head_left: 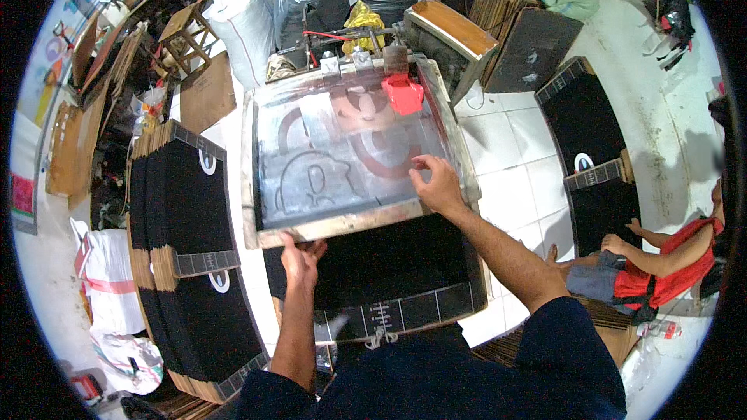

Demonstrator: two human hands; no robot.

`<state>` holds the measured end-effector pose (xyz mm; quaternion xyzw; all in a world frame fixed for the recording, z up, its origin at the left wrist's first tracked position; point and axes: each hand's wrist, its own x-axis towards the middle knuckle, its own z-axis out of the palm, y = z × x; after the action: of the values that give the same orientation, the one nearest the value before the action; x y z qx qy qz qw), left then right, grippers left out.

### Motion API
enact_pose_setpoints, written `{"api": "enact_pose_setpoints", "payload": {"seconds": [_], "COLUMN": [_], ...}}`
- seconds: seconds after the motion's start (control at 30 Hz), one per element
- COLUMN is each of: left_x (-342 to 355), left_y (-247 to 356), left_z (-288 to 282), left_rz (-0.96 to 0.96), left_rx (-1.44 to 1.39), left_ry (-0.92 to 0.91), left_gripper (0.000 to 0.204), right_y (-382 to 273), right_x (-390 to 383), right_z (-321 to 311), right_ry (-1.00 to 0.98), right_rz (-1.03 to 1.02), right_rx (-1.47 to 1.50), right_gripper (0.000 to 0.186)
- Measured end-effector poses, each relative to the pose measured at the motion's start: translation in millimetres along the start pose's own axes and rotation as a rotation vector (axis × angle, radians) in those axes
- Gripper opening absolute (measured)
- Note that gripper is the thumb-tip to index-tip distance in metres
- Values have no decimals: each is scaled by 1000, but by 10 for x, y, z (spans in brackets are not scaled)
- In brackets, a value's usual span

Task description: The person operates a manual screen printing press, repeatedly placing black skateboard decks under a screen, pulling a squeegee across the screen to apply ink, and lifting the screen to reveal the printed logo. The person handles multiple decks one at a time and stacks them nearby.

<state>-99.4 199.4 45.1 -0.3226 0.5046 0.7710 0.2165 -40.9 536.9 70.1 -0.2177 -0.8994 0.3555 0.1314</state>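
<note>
A wooden-edged screen printing frame (248,150) with a pale mesh bearing dark line drawings sits tilted over a black board (366,268) with a gridded strip along its near edge. My left hand (300,261) grips the frame's near edge from below, toward the left. My right hand (433,183) is raised over the frame's right part, fingers curved and apart, holding nothing I can see. A bright red patch (402,94), perhaps ink or cloth, lies at the mesh's top right. Metal clamps (358,57) sit on the frame's far edge.
Stacks of black boards (187,311) stand at the left; more lie on the right (583,109). Another person (661,260) in red sits at the lower right. Sacks (237,23), bagged bundles, leaning panels (531,50) and a wooden-topped cabinet (451,23) crowd the back.
</note>
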Motion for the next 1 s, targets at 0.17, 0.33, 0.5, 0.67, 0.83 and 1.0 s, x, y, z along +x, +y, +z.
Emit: {"api": "enact_pose_setpoints", "payload": {"seconds": [0.17, 0.33, 0.5, 0.67, 0.83, 1.0], "left_x": [172, 28, 302, 352, 365, 349], "left_y": [-151, -543, -872, -924, -948, -923], "left_z": [-328, -13, 144, 37, 17, 37], "left_rz": [-26, 1176, 1206, 1186, 1201, 1197], "left_rx": [719, 1474, 1700, 1754, 1719, 1723], "left_ry": [-135, 134, 118, 120, 113, 102], "left_gripper": [54, 72, 95, 92, 91, 94], "right_y": [719, 725, 597, 628, 727, 778], "right_x": [1310, 2949, 3344, 3255, 3164, 2581], "right_z": [303, 502, 393, 296, 423, 318], "right_ry": [94, 306, -22, -205, 1, -28], "right_rz": [-117, -463, -438, -363, -417, -524], "right_rx": [-199, -432, -662, -428, -320, -367], "right_gripper": [60, 75, 56, 36, 35, 36]}}
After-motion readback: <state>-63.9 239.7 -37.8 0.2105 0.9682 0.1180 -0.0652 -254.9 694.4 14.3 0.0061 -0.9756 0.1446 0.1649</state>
